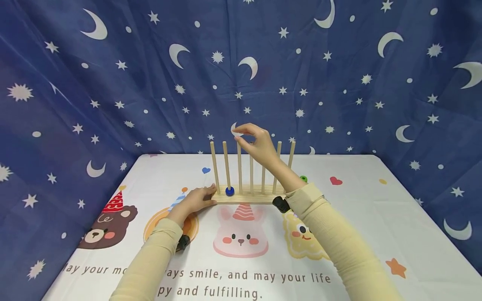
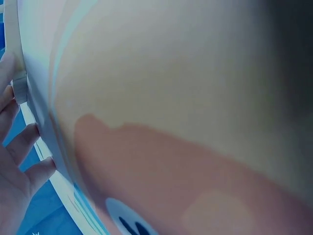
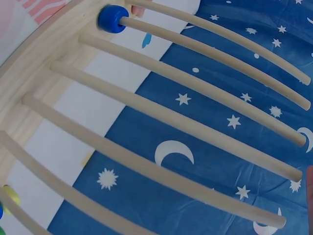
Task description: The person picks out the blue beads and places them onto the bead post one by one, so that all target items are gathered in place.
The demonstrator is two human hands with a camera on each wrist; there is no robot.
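Right hand (image 1: 260, 144) up by top of third peg (image 1: 239, 169), fingers bent, tips parted, nothing visibly gripped! Peg rack (image 1: 244, 200) runs left-right; left hand (image 1: 196, 199), fingers spread, touches left end, nearer blue bead (image 1: 229, 192) low on second peg (image 1: 226, 167).

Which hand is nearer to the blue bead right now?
Left. The left hand is at the left end of the wooden base, just left of the blue bead; the right hand is well above the bead, near the tops of the pegs.
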